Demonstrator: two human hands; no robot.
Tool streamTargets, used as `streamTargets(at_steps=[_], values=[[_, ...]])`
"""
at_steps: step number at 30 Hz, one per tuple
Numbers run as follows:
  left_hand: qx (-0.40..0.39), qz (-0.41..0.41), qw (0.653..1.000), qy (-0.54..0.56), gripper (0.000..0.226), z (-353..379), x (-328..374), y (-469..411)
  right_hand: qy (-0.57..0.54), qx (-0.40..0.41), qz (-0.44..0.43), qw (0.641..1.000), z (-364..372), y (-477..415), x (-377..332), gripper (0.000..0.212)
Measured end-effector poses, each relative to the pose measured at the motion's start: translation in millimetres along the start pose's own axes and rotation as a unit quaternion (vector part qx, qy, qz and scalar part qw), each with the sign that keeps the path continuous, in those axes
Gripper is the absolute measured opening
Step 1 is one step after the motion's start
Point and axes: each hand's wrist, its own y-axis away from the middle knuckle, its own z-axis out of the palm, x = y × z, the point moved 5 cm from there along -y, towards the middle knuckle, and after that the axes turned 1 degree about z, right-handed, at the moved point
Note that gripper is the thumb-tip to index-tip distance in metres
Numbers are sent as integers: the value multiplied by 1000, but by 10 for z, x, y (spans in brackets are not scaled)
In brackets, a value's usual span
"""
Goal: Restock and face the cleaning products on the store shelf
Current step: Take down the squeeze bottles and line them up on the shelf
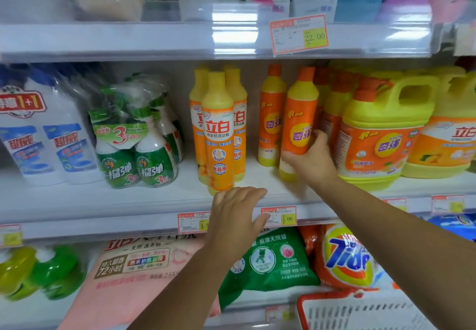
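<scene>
On the middle shelf my right hand grips the lower part of an orange and yellow dish soap bottle, which leans slightly left near the shelf front. A matching bottle stands upright behind it to the left. My left hand hovers with fingers straight over the shelf's front edge, just below a trio of yellow dish soap bottles. It holds nothing.
Large yellow detergent jugs stand right of my right hand. Green spray bottle packs and white bottles fill the left. Laundry powder bags lie on the lower shelf. A red and white basket sits at bottom right.
</scene>
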Motion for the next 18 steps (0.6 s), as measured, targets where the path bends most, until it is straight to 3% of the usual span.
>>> streamTargets(at_steps=[2, 7, 12, 16, 18], values=[[-13, -17, 1000, 22, 49, -50, 30, 13, -14, -24, 3, 1000, -26, -19, -96, 100], [-14, -51, 995, 86, 57, -280, 87, 46, -43, -28, -36, 998, -145, 291, -288, 60], [-57, -76, 979, 179, 78, -539, 296, 73, -125, -58, -120, 983, -525, 1009, -591, 63], [-159, -121, 924, 326, 100, -725, 596, 145, -150, -180, -84, 968, -849, 1504, -791, 67], [-218, -121, 882, 401, 94, -810, 825, 250, -173, -237, -51, 955, -977, 1724, -840, 56]])
